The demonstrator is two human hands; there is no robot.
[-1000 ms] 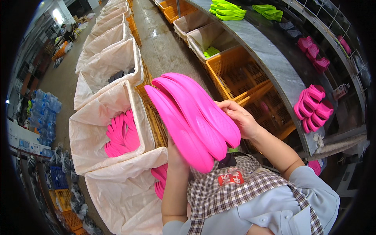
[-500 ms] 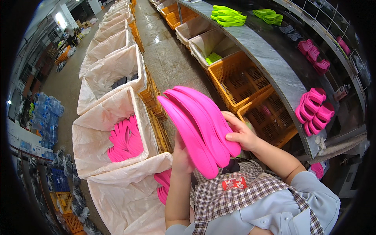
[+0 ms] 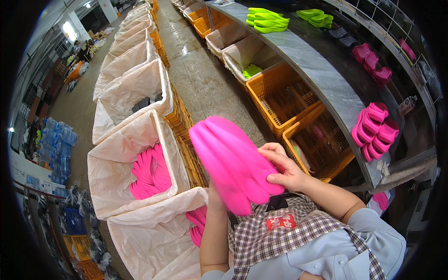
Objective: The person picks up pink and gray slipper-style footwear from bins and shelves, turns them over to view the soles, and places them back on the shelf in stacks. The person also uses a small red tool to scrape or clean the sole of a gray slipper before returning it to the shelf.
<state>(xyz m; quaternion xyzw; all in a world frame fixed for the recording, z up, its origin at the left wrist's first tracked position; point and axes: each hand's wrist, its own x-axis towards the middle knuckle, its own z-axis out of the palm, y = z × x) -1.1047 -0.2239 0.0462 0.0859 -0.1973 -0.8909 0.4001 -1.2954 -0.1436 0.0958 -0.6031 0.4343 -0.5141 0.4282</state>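
We have a fanned stack of pink soles (image 3: 233, 163) held up in front of our chest, above the gap between the lined bin of pink soles (image 3: 135, 168) on our left and the orange crates (image 3: 298, 116) along the near edge of the table (image 3: 322, 79). Our right hand (image 3: 284, 170) closes its grip over the stack's lower right end, thumb and fingers pinching the layers; our left hand sits behind the stack, so we cannot tell how it holds, though it seems to prop the stack from below. The soles are splayed rather than squared, so a loose pinch could let one slide out and drop to the floor or into the nearer lined bin (image 3: 154, 233) below. Against the earlier frames, the stack now sits a little lower and nearer our chest, and the right hand has shifted down toward its end.
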